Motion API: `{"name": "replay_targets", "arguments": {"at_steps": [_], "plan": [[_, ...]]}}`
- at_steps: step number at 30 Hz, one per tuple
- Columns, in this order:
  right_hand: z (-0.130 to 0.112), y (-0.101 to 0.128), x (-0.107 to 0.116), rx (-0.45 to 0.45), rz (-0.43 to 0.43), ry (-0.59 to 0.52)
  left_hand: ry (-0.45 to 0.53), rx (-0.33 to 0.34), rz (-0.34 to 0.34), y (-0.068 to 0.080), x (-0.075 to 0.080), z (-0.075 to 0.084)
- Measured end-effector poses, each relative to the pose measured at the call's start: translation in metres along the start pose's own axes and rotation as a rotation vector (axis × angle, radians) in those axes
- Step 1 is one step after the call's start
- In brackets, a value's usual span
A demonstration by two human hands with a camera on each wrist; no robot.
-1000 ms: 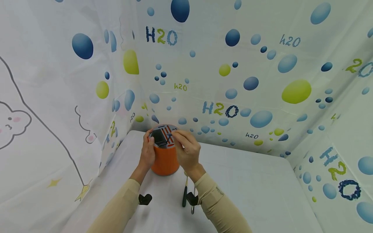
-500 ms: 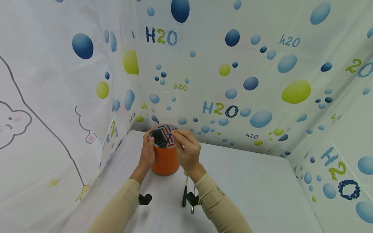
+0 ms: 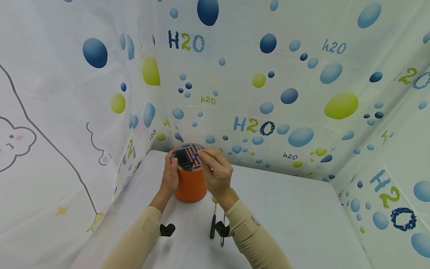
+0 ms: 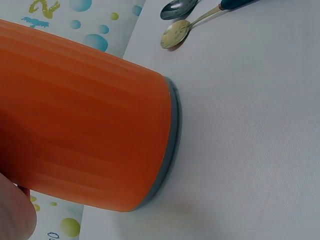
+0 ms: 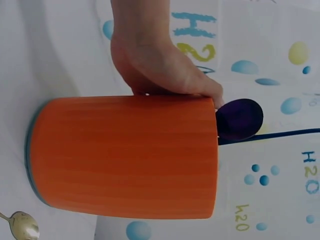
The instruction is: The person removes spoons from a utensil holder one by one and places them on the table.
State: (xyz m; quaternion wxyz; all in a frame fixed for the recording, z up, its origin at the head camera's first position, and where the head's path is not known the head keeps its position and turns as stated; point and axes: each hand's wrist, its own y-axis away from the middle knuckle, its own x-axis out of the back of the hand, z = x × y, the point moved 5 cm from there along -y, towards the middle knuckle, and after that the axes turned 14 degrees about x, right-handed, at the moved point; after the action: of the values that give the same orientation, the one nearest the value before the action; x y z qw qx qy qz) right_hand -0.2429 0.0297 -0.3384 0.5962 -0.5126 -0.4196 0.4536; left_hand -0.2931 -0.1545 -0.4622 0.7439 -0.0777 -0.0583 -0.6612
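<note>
While the left grip [image 3: 170, 175] clasps an orange container [image 3: 190, 186], contents hidden, the right grip [image 3: 218, 173] pinches a blue stick [image 5: 280, 135].

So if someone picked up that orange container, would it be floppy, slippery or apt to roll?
The orange container seems stiff: its wall shows no dent beside the left hand. Its faint ridges may help grip. Being round, it could roll if laid sideways.
</note>
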Motion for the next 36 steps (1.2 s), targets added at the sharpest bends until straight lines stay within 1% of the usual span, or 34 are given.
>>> {"name": "replay_targets", "arguments": {"at_steps": [9,16,21,28,33,36], "plan": [[-0.001,-0.004,0.002,0.023,0.010,-0.001,-0.004,0.010,0.010,-0.001,-0.001,-0.001],[-0.003,-0.009,0.004,0.027,0.007,0.002,0.024,0.006,0.011,-0.003,-0.001,-0.005],[-0.003,-0.010,0.005,0.028,0.007,0.000,0.045,0.014,0.001,-0.004,-0.002,-0.006],[-0.004,-0.013,0.005,0.022,-0.002,0.004,0.011,0.025,-0.003,-0.001,-0.002,-0.002],[-0.005,-0.016,0.007,0.043,0.007,0.002,-0.005,0.033,0.001,0.000,-0.001,0.000],[-0.006,-0.019,0.008,0.054,0.010,0.000,-0.005,0.026,0.007,-0.001,-0.001,0.001]]}}
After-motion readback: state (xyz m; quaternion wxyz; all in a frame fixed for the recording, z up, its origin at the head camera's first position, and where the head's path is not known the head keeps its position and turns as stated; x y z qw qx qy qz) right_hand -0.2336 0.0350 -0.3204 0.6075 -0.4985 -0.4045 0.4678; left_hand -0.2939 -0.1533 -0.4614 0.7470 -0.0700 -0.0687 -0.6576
